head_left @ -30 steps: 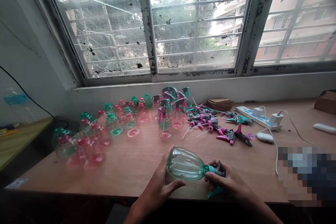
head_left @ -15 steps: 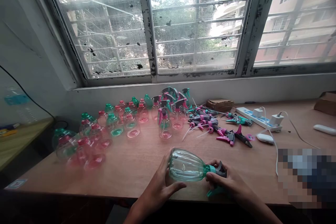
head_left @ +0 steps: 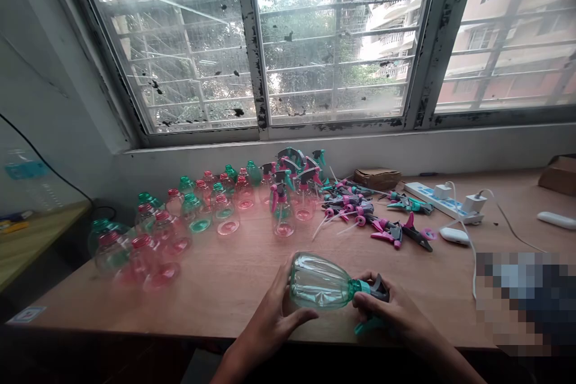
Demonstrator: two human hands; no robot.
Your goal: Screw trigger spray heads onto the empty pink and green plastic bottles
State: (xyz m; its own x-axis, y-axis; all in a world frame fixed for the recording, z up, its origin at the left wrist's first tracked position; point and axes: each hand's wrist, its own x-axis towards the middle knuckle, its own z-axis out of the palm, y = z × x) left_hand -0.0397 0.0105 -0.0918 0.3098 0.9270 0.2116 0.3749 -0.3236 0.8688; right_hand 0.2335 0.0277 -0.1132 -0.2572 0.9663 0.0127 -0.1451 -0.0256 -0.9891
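Note:
A clear green spray bottle (head_left: 317, 281) lies on its side in the air above the table's front edge, its base to the left. My left hand (head_left: 275, 312) cups the base, fingers behind it and thumb held away below. At the neck, my right hand (head_left: 382, 306) is closed around the teal collar (head_left: 361, 288) and the dark grey trigger head (head_left: 380, 289). A teal trigger (head_left: 369, 325) sticks out under the right hand. Some of the right fingers are hidden behind the head.
Several open pink and green bottles (head_left: 195, 213) stand at the left. Bottles with spray heads (head_left: 281, 210) stand at the middle back. Loose spray heads (head_left: 355, 207) are heaped right of them. A power strip (head_left: 443, 203) with plugs and cables lies farther right, near a cardboard piece (head_left: 377, 178).
The bottle appears turned slightly about its long axis; a leaf-shaped mark on its side no longer shows clearly. Both hands keep nearly the same place and grip.

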